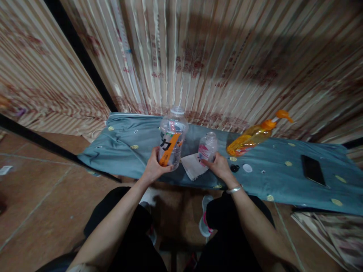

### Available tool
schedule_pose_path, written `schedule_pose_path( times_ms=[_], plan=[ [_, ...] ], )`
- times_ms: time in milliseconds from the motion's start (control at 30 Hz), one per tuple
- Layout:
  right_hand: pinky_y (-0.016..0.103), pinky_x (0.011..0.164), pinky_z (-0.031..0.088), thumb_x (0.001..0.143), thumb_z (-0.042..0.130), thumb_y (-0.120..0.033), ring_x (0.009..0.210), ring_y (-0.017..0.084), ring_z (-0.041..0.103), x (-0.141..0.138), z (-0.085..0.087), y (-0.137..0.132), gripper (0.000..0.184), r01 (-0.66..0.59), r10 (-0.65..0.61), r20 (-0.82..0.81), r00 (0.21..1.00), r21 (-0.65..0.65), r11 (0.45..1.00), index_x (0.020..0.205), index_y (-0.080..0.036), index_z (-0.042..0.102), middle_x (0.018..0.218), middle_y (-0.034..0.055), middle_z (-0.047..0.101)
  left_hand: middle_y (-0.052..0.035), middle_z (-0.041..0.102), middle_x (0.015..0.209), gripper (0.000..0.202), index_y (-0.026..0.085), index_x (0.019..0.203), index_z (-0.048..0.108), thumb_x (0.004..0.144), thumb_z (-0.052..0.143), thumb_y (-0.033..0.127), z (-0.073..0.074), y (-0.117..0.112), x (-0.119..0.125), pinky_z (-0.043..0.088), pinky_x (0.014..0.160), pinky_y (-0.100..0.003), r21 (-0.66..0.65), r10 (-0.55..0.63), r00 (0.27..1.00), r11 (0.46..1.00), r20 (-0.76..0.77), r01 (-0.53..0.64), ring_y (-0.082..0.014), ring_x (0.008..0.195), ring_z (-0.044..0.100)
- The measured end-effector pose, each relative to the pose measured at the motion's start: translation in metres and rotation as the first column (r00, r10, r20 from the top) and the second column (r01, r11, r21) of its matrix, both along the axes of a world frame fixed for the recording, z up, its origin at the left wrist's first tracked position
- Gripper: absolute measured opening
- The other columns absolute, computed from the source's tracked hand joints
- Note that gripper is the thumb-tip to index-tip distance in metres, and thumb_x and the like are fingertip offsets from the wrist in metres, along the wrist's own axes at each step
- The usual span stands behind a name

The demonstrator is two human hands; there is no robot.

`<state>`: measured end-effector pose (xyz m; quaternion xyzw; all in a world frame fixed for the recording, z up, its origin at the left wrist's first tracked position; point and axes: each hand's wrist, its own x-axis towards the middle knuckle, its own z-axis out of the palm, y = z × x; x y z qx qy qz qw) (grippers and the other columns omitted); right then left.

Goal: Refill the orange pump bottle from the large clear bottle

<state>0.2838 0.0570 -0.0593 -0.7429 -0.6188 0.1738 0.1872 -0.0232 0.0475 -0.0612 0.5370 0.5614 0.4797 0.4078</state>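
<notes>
My left hand [154, 166] is wrapped round the lower part of a large clear plastic bottle [172, 136] with a white cap and an orange-and-black label, which stands upright on the blue-grey cloth [133, 141]. My right hand [218, 165] grips the base of a smaller clear bottle [208, 146] with a pink label, open at the top. A folded white cloth [193, 165] lies between the two hands. A white cap [247, 168] and a small black piece [235, 168] lie just right of my right hand.
An orange pump bottle [256, 136] lies tilted at the back right of the blue-grey cloth. A black phone [312, 169] lies flat further right. Striped curtains hang behind. Brown tiled floor spreads to the left; my knees sit below the cloth's front edge.
</notes>
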Motion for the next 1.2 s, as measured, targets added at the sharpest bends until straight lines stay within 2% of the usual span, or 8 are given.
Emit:
schedule_pose_path(
  times_ms=[100, 233, 333, 533, 667, 900, 1033, 1200],
  plan=[
    [0.035, 0.084, 0.060, 0.092, 0.087, -0.038, 0.106, 0.035, 0.083, 0.000, 0.001, 0.000, 0.037, -0.010, 0.010, -0.009, 1.000, 0.012, 1.000, 0.119, -0.016, 0.072, 0.107, 0.0153, 0.084, -0.0039, 0.073, 0.108, 0.085, 0.021, 0.114, 0.061, 0.043, 0.104, 0.038, 0.013, -0.003, 0.001, 0.059, 0.100, -0.043, -0.008, -0.049, 0.981, 0.999, 0.188, 0.051, -0.0307, 0.109, 0.072],
    [0.035, 0.083, 0.059, 0.093, 0.087, -0.039, 0.104, 0.034, 0.083, 0.002, 0.001, 0.001, 0.037, -0.003, 0.003, 0.010, 1.000, -0.002, 1.000, 0.118, -0.016, 0.072, 0.107, 0.0153, 0.084, -0.0009, 0.075, 0.098, 0.076, 0.021, 0.109, 0.065, 0.045, 0.104, 0.035, 0.027, -0.004, 0.005, 0.058, 0.081, -0.032, 0.009, -0.126, 0.889, 0.991, 0.439, 0.136, -0.0229, 0.090, 0.072],
    [0.036, 0.085, 0.059, 0.092, 0.086, -0.040, 0.106, 0.035, 0.082, 0.002, 0.001, 0.002, 0.036, 0.002, -0.002, 0.012, 1.000, -0.011, 1.000, 0.114, -0.016, 0.072, 0.109, 0.0172, 0.084, -0.0039, 0.080, 0.106, 0.075, 0.022, 0.114, 0.072, 0.047, 0.103, 0.031, 0.035, -0.005, 0.009, 0.059, 0.085, -0.032, 0.055, -0.146, 0.832, 0.989, 0.536, 0.138, -0.0254, 0.097, 0.075],
    [0.035, 0.085, 0.058, 0.089, 0.088, -0.040, 0.105, 0.035, 0.083, -0.001, 0.002, 0.002, 0.039, 0.023, -0.022, -0.041, 0.999, 0.008, 1.000, 0.115, -0.016, 0.073, 0.107, 0.0160, 0.084, -0.0084, 0.084, 0.121, 0.074, 0.023, 0.124, 0.077, 0.053, 0.098, 0.032, 0.046, -0.009, 0.016, 0.063, 0.101, -0.041, 0.072, -0.195, 0.763, 0.979, 0.617, 0.192, -0.0348, 0.120, 0.078],
    [0.034, 0.082, 0.057, 0.090, 0.087, -0.041, 0.104, 0.035, 0.083, -0.001, 0.001, 0.002, 0.037, 0.018, -0.018, -0.037, 0.999, 0.016, 1.000, 0.114, -0.016, 0.073, 0.107, 0.0163, 0.085, -0.0087, 0.085, 0.120, 0.071, 0.024, 0.122, 0.078, 0.054, 0.096, 0.032, 0.047, -0.009, 0.017, 0.066, 0.097, -0.043, 0.042, -0.174, 0.725, 0.980, 0.666, 0.197, -0.0342, 0.113, 0.081],
    [0.035, 0.078, 0.055, 0.087, 0.088, -0.048, 0.099, 0.036, 0.082, 0.002, -0.007, 0.004, 0.037, 0.056, -0.053, -0.066, 0.996, 0.050, 0.997, 0.103, -0.019, 0.072, 0.103, 0.0171, 0.084, -0.0075, 0.086, 0.114, 0.069, 0.021, 0.114, 0.077, 0.052, 0.103, 0.033, 0.047, -0.007, 0.007, 0.066, 0.097, -0.041, 0.014, -0.105, 0.745, 0.992, 0.659, 0.127, -0.0294, 0.104, 0.082],
    [0.034, 0.073, 0.053, 0.087, 0.087, -0.053, 0.091, 0.034, 0.080, 0.000, -0.009, 0.004, 0.039, 0.075, -0.068, -0.106, 0.992, 0.059, 0.995, 0.100, -0.019, 0.070, 0.095, 0.0152, 0.083, -0.0088, 0.086, 0.115, 0.073, 0.022, 0.118, 0.078, 0.053, 0.104, 0.041, 0.050, -0.010, 0.000, 0.067, 0.100, -0.048, -0.001, -0.116, 0.720, 0.987, 0.685, 0.160, -0.0348, 0.109, 0.083],
    [0.033, 0.075, 0.052, 0.089, 0.084, -0.047, 0.090, 0.031, 0.080, -0.006, -0.006, 0.000, 0.032, 0.055, -0.048, -0.131, 0.990, 0.047, 0.997, 0.099, -0.020, 0.070, 0.096, 0.0138, 0.084, -0.0086, 0.087, 0.108, 0.073, 0.021, 0.119, 0.078, 0.055, 0.104, 0.043, 0.051, -0.014, -0.010, 0.068, 0.100, -0.055, -0.032, -0.097, 0.698, 0.985, 0.709, 0.170, -0.0377, 0.106, 0.084]
  ],
)
